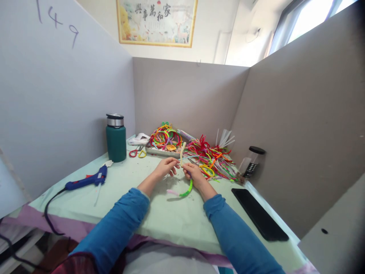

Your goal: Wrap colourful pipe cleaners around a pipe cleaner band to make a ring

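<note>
Over the middle of the table, my right hand (194,174) is closed in a pinch around a multicoloured pipe cleaner piece. Its pale yellow end (182,151) sticks up between my hands, and a curved green length (187,191) with a pale pink tip (172,193) hangs below the right hand. The fingers hide how these parts join. My left hand (169,167) pinches thumb and forefinger together close to the base of the pale yellow end. What lies between those fingertips is too small to make out.
Behind my hands lie a metal tray (162,153) of pipe cleaner rings and a heap of loose pipe cleaners (209,152). To the left are a green bottle (116,142), scissors (133,153) and a corded blue glue gun (88,182). A black phone (258,213) and clear jar (252,163) are right.
</note>
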Available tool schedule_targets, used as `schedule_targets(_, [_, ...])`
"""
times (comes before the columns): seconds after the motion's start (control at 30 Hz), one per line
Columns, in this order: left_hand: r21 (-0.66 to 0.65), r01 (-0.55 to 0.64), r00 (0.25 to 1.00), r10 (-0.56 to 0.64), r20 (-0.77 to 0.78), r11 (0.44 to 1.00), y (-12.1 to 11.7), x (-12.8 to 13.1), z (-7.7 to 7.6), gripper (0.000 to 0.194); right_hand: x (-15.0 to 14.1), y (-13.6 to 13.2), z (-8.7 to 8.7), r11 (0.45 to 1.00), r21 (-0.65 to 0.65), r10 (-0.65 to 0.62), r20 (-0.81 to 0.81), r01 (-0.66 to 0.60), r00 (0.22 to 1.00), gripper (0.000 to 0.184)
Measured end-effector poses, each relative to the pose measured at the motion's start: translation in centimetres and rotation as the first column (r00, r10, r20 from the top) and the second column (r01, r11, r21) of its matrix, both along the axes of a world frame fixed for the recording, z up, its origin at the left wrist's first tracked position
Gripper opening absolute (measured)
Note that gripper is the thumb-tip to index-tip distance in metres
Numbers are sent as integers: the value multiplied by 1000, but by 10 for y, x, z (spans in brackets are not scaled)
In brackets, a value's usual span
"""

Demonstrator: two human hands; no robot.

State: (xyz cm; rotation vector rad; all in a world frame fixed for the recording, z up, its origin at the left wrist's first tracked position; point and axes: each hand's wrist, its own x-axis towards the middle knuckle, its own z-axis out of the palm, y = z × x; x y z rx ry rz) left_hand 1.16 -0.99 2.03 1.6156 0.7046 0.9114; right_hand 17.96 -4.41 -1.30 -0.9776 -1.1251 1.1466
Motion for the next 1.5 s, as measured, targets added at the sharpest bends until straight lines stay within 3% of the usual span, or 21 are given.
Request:
schedule_targets(0.23, [44,152,988,-153,35,987,2,-5,-3,38,4,-3,4,984,-51,164,-118,-171,979,30])
schedule_targets(0.4, [274,102,991,-73,-113,956,8,-1,-14,41,5,-2,3,970,-56,225,-143,-235,964,28])
schedule_targets(0.57, [618,-9,977,140,-164,786,9,-2,-19,30,4,-1,1,969,-49,231,-151,-241,961,30])
schedule_targets(0.67, [723,-36,957,232,-175,690,8,-3,-18,25,2,-1,2,970,-53,227,-136,-236,964,31])
schedule_targets(0.77, [773,-49,938,296,-183,632,9,-3,-17,23,0,-1,2,980,-51,189,-101,-195,977,31])
schedule_targets(1.07, [776,-74,909,362,-205,626,12,-3,-19,20,-5,0,2,991,-61,116,-16,-117,993,34])
schedule_targets(1.33, [817,-118,891,423,-164,564,13,-4,-21,18,-10,-3,3,998,-12,63,67,-62,996,31])
schedule_targets(1.5, [786,-77,890,398,-223,613,14,-4,-20,19,-10,-2,0,1000,-3,31,79,-31,996,31])
